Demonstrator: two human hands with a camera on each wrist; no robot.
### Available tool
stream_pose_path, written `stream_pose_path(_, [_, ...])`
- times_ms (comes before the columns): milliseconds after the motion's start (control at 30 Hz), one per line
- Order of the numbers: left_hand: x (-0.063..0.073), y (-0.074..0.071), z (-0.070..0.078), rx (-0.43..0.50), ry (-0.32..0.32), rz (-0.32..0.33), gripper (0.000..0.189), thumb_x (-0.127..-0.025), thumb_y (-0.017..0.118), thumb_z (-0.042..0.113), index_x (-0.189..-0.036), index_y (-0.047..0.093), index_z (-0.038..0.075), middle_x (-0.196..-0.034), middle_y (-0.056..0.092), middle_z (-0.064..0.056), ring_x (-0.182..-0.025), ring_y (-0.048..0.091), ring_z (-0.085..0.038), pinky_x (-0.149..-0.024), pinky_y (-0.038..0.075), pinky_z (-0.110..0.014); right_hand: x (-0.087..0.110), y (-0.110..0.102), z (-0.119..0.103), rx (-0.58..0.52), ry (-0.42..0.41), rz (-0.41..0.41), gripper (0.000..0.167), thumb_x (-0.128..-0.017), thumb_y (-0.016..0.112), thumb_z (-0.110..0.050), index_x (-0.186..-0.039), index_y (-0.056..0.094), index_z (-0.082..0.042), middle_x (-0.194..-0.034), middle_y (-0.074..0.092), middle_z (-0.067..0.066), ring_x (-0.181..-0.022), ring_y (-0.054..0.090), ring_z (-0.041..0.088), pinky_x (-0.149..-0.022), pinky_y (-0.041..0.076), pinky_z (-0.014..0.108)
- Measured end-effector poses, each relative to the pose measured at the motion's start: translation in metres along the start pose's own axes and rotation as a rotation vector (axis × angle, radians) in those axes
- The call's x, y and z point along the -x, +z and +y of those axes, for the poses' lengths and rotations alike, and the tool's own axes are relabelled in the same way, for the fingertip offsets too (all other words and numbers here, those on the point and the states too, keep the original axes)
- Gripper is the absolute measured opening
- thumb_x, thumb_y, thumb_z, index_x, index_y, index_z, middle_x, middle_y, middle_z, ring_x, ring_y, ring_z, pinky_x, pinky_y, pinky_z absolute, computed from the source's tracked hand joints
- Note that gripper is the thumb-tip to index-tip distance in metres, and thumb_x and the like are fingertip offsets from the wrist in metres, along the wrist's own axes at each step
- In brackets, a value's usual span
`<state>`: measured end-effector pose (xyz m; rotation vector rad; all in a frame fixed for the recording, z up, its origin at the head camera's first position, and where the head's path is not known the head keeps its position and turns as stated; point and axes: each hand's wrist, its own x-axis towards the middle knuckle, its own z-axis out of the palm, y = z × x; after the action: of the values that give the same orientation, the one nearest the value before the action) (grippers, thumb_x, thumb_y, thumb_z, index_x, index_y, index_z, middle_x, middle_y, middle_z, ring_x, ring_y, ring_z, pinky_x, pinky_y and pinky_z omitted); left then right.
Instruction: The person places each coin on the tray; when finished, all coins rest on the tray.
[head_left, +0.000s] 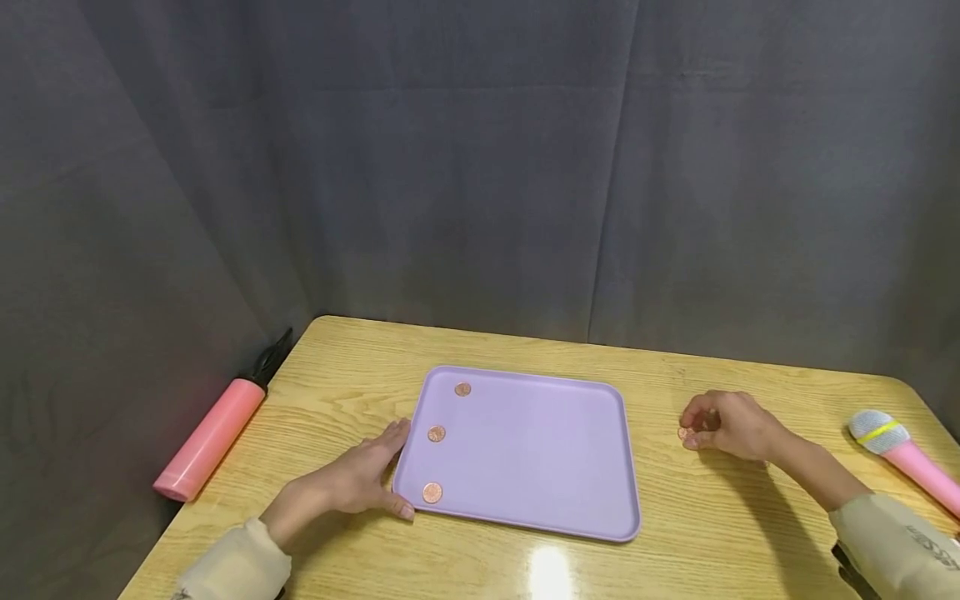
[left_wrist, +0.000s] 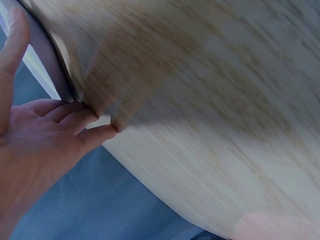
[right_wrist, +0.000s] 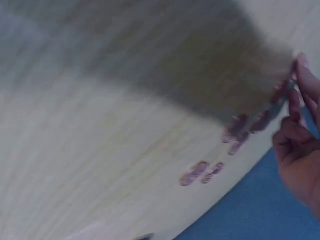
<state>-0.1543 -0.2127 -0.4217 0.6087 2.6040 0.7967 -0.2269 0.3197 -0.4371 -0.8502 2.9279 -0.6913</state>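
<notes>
A light purple rectangular tray (head_left: 525, 450) lies on the table, with three copper coins along its left side: a far coin (head_left: 462, 389), a middle coin (head_left: 437, 433) and a near coin (head_left: 432, 492). My left hand (head_left: 360, 477) rests against the tray's left edge, fingers extended along it and thumb at the near corner. To the right of the tray, my right hand (head_left: 731, 425) pinches a copper coin (head_left: 683, 433) between thumb and fingertips, low over the table. Several more coins (right_wrist: 194, 173) lie by that hand in the right wrist view; in the head view the hand hides them.
A pink hand pump (head_left: 213, 437) with a black end lies along the table's left edge. On the right is a pink toy microphone (head_left: 903, 457) with a silver head and yellow band. A dark grey curtain (head_left: 465, 183) hangs behind the wood-grain table (head_left: 360, 350).
</notes>
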Motion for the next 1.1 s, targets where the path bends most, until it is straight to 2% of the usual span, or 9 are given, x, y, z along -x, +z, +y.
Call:
stream_pose_path(167, [0.0, 0.002, -0.001, 0.001, 0.013, 0.004, 0.121, -0.068, 0.085, 0.042, -0.15, 0.014, -0.011, -0.157, 0.014, -0.028, -0.146, 0.013, -0.039, -0.115, 0.013, -0.059, -0.009, -0.009, -0.002, -0.03, 0.029, -0.141, 0.02, -0.075, 0.084, -0.019, -0.082, 0.065, -0.017, -0.07, 0.058, -0.012, -0.061, 0.049, 0.002, -0.057, 0.041, 0.023])
stream_pose_path(300, [-0.001, 0.003, 0.0, 0.0, 0.008, 0.003, 0.121, -0.068, 0.085, 0.042, -0.15, 0.014, -0.011, -0.157, 0.014, -0.028, -0.146, 0.014, -0.039, -0.116, 0.014, -0.057, -0.016, -0.013, -0.005, -0.097, 0.052, -0.221, 0.021, -0.078, 0.082, -0.017, -0.079, 0.061, -0.014, -0.063, 0.058, -0.009, -0.051, 0.049, 0.004, -0.051, 0.042, 0.023])
stream_pose_path(400, [0.0, 0.003, 0.001, -0.008, -0.006, -0.002, 0.122, -0.067, 0.085, 0.042, -0.151, 0.015, -0.011, -0.157, 0.014, -0.027, -0.146, 0.014, -0.038, -0.116, 0.014, -0.056, -0.027, -0.011, -0.01, -0.111, 0.03, -0.183, 0.018, -0.08, 0.08, -0.015, -0.077, 0.063, -0.012, -0.063, 0.06, -0.008, -0.051, 0.05, 0.003, -0.05, 0.044, 0.023])
stream_pose_path(500, [0.001, 0.002, 0.001, -0.014, -0.014, 0.001, 0.122, -0.067, 0.086, 0.041, -0.151, 0.014, -0.011, -0.157, 0.015, -0.027, -0.146, 0.014, -0.037, -0.117, 0.013, -0.055, -0.048, -0.008, -0.02, -0.073, 0.021, -0.084, 0.012, -0.081, 0.079, -0.012, -0.077, 0.068, -0.011, -0.066, 0.065, -0.006, -0.055, 0.05, 0.004, -0.053, 0.041, 0.023])
stream_pose_path(600, [0.002, 0.001, 0.002, -0.014, -0.017, 0.008, 0.121, -0.067, 0.086, 0.04, -0.15, 0.015, -0.011, -0.157, 0.015, -0.027, -0.146, 0.014, -0.037, -0.117, 0.013, -0.055, -0.075, -0.005, -0.037, -0.064, 0.054, -0.009, 0.008, -0.084, 0.075, -0.008, -0.078, 0.07, -0.008, -0.069, 0.068, -0.002, -0.057, 0.051, 0.007, -0.055, 0.04, 0.025])
stream_pose_path(700, [0.002, -0.001, 0.003, -0.008, -0.015, 0.009, 0.121, -0.067, 0.086, 0.039, -0.151, 0.015, -0.01, -0.157, 0.015, -0.027, -0.146, 0.014, -0.037, -0.117, 0.013, -0.055, -0.103, 0.002, -0.059, -0.078, 0.097, 0.03, 0.008, -0.087, 0.072, -0.007, -0.079, 0.071, -0.005, -0.071, 0.07, 0.001, -0.06, 0.053, 0.009, -0.057, 0.042, 0.027])
stream_pose_path(833, [0.004, -0.002, 0.003, 0.002, -0.021, 0.005, 0.12, -0.067, 0.086, 0.038, -0.151, 0.014, -0.01, -0.157, 0.014, -0.027, -0.146, 0.013, -0.038, -0.117, 0.012, -0.056, -0.141, 0.019, -0.089, -0.127, 0.104, 0.024, 0.007, -0.087, 0.073, -0.009, -0.08, 0.073, -0.006, -0.074, 0.071, 0.001, -0.064, 0.057, 0.011, -0.061, 0.046, 0.029])
stream_pose_path(1000, [0.005, -0.003, 0.001, 0.01, -0.029, 0.006, 0.121, -0.067, 0.086, 0.038, -0.151, 0.013, -0.01, -0.157, 0.013, -0.027, -0.146, 0.012, -0.038, -0.116, 0.012, -0.057, -0.179, 0.043, -0.13, -0.155, 0.004, -0.003, 0.005, -0.084, 0.075, -0.011, -0.082, 0.077, -0.008, -0.084, 0.074, 0.002, -0.081, 0.062, 0.021, -0.078, 0.048, 0.039])
stream_pose_path(1100, [0.003, -0.001, 0.0, 0.02, -0.022, -0.001, 0.121, -0.068, 0.085, 0.039, -0.15, 0.012, -0.011, -0.157, 0.012, -0.027, -0.146, 0.01, -0.038, -0.116, 0.011, -0.058, -0.193, 0.058, -0.151, -0.163, -0.065, -0.02, 0.002, -0.081, 0.077, -0.011, -0.08, 0.078, -0.009, -0.085, 0.074, -0.001, -0.088, 0.064, 0.019, -0.093, 0.042, 0.044])
